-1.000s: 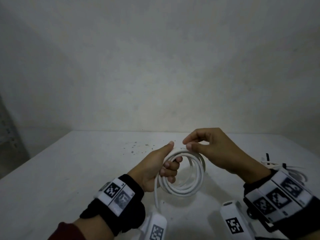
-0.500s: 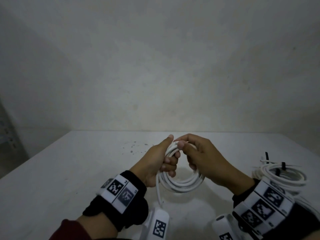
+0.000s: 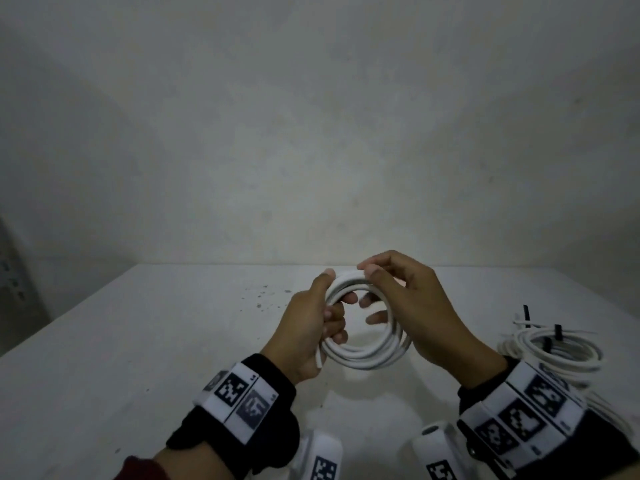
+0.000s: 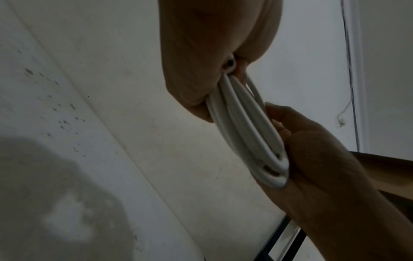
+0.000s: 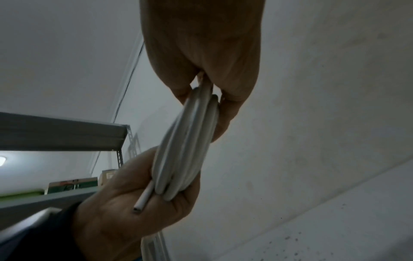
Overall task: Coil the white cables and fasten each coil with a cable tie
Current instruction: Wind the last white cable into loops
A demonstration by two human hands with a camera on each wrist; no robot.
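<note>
A white cable coil (image 3: 367, 353) of several loops is held upright above the table between both hands. My left hand (image 3: 317, 327) grips its left side, fingers curled through the ring and thumb on top. My right hand (image 3: 408, 306) pinches the top of the coil with thumb and forefinger, other fingers reaching through. In the left wrist view the coil (image 4: 243, 134) runs edge-on from my left palm to the right hand. A short free cable end (image 5: 143, 200) sticks out at the left palm in the right wrist view.
Another white coil (image 3: 554, 351) fastened with black cable ties (image 3: 557, 332) lies on the white table (image 3: 138, 341) at the right, behind my right wrist. Dark specks dot the tabletop centre. A grey wall stands behind; a metal shelf (image 5: 67, 130) is at the left.
The dangling cable tail has been taken up into the coil. My right hand shifted from the coil's top left over to its top and right side, fingers now through the ring.
</note>
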